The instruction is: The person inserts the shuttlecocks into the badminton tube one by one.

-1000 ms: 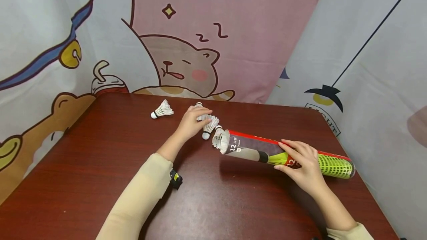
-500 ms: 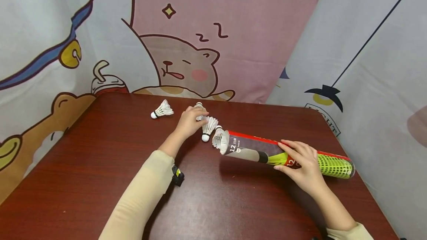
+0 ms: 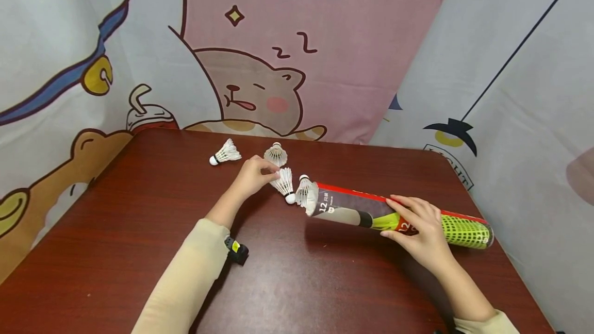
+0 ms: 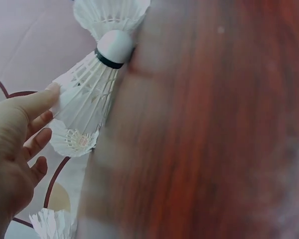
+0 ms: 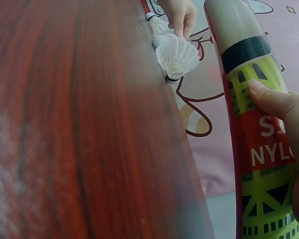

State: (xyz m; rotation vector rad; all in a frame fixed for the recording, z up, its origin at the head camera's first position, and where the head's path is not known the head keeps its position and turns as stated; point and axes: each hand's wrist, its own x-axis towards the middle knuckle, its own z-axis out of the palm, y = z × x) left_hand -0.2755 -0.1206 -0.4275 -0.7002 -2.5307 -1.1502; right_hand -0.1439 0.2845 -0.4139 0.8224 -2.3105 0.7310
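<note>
At the feather edge of a white shuttlecock (image 3: 284, 184), my left hand (image 3: 252, 175) pinches with thumb and fingertips. Its cork (image 4: 114, 47) points right, toward the tube. Between that cork and the tube's white-rimmed mouth stands another shuttlecock (image 3: 303, 192). My right hand (image 3: 419, 226) grips the long printed tube (image 3: 343, 205) around its middle, thumb on the near side and fingers over the top. The tube lies slanted, its mouth end facing left toward the shuttlecocks. Part of its label is hidden under the hand.
Behind the left hand a third shuttlecock (image 3: 276, 154) rests near the far edge of the brown table (image 3: 139, 210). One more shuttlecock (image 3: 226, 152) lies farther left on its side. A cartoon-printed curtain (image 3: 343, 40) hangs right behind the table.
My left hand has drawn back toward the left and nearer, now pinching the middle shuttlecock, which has turned and shifted slightly closer. The shuttlecock behind is uncovered. My right hand and the tube stay put.
</note>
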